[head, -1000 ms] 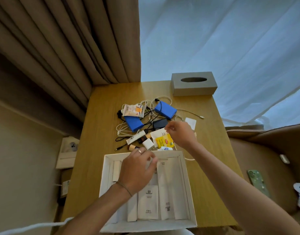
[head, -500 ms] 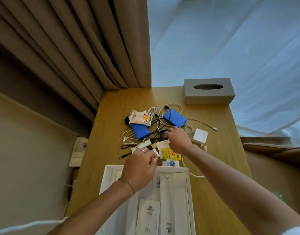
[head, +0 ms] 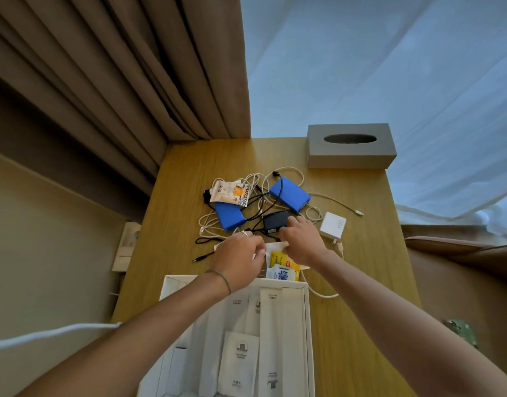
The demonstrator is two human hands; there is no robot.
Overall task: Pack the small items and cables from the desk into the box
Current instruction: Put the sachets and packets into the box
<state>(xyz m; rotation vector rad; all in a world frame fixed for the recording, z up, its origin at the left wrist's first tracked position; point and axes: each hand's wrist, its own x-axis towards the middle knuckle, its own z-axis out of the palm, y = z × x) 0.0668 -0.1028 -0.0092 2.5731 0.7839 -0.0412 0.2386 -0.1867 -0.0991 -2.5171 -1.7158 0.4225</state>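
Wooden desk [head: 361, 282] by the curtains: the white box [head: 305, 325] sits at its near edge. Left hand [head: 238, 260] curls over small packets (grip hidden, cannot tell); right hand [head: 302, 242] fingers touch the dark adapter [head: 275, 220] among tangled cables [head: 255, 184].

Both bare forearms reach forward from the lower corners, converging toward the middle; the left hand [head: 239, 260] is seen from its back, knuckles up, fingers curled downward and inward, a ring on one finger and a thin bracelet at the wrist; whether it holds anything cannot be told; the right hand [head: 302, 241] lies just beside it, wrist bent, fingers bent down with their tips pointing forward and leftward; its grip is hidden too.
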